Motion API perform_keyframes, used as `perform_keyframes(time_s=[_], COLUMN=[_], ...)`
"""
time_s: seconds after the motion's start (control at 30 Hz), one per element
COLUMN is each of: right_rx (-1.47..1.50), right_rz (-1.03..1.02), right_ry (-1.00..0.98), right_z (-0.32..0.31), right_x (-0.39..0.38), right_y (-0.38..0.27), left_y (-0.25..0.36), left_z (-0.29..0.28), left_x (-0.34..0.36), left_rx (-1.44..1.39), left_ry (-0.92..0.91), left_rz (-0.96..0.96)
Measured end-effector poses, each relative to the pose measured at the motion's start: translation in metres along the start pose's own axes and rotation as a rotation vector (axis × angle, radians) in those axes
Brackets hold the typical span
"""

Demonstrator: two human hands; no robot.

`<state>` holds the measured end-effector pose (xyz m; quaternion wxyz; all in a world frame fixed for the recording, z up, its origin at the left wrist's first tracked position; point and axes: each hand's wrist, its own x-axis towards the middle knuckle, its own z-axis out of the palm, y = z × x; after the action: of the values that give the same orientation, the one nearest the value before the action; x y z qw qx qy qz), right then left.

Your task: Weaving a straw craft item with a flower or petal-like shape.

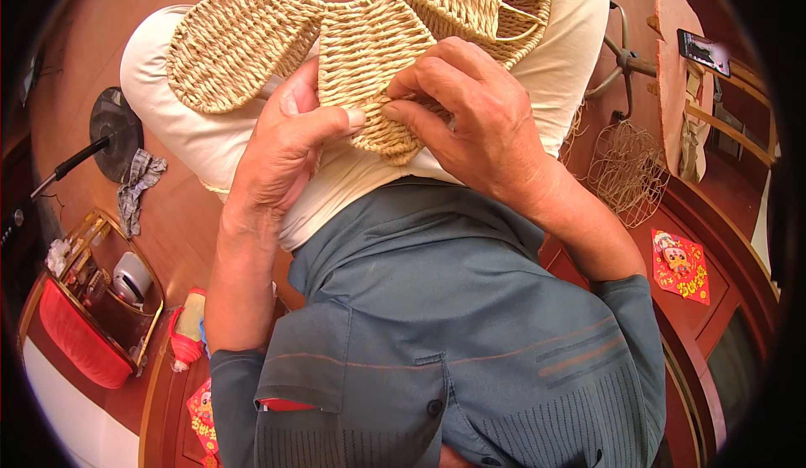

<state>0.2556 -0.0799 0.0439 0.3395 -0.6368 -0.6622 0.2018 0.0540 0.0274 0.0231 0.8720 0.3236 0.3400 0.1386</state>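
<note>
A flower-shaped piece of woven straw-coloured cord [361, 44] rests across my lap, its petals spreading from a round central opening. My left hand [290, 132] grips the left edge of the nearest petal, with the thumb lying on its upper face and the fingers hidden beneath. On the other side of that petal, my right hand [470, 115] pinches the weave near the tip between thumb and forefinger. Whether a loose cord end is in that pinch I cannot make out. At the upper right, a petal shows bare ribs [520, 15] between its woven parts.
A heap of loose cord [628, 170] lies on the floor at right, near a wooden stool with a phone [703, 52] on it. To the left stand a round black base [116, 136] with a rod, a grey cloth [141, 187] and a red-cushioned chair [80, 334] holding items.
</note>
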Motion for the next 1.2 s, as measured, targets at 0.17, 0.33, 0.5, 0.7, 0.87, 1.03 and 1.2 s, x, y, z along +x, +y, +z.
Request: perform_keyframes(time_s=[0.17,0.33,0.5,0.7,0.87,1.03,1.2], right_rx=[-0.017,0.043,0.175,0.609,0.747,0.326,0.238], right_rz=[0.039,0.102,0.195,0.515,0.57,0.545,0.497], right_ry=[-0.02,-0.033,-0.049,-0.191,-0.126,-0.06,-0.122], right_z=[0.002,0.002,-0.013,-0.043,-0.052,-0.057,-0.056], right_x=[0.003,0.008,0.008,0.012,0.006,-0.002,-0.006], right_y=[-0.006,-0.003,0.003,0.001,0.005,0.011,0.01], left_y=[0.0,0.003,0.017,0.003,-0.011,-0.007,-0.009], left_z=[0.0,0.003,0.032,0.053,0.056,0.048,0.054], left_x=[-0.001,-0.004,-0.033,-0.03,-0.015,-0.016,-0.013], left_rx=[0.005,0.061,0.965,1.166,0.689,0.823,1.146], left_ry=[-0.006,0.003,0.471,0.319,0.29,0.286,0.339], left_rz=[0.022,0.045,0.352,0.643,0.471,0.54,0.721])
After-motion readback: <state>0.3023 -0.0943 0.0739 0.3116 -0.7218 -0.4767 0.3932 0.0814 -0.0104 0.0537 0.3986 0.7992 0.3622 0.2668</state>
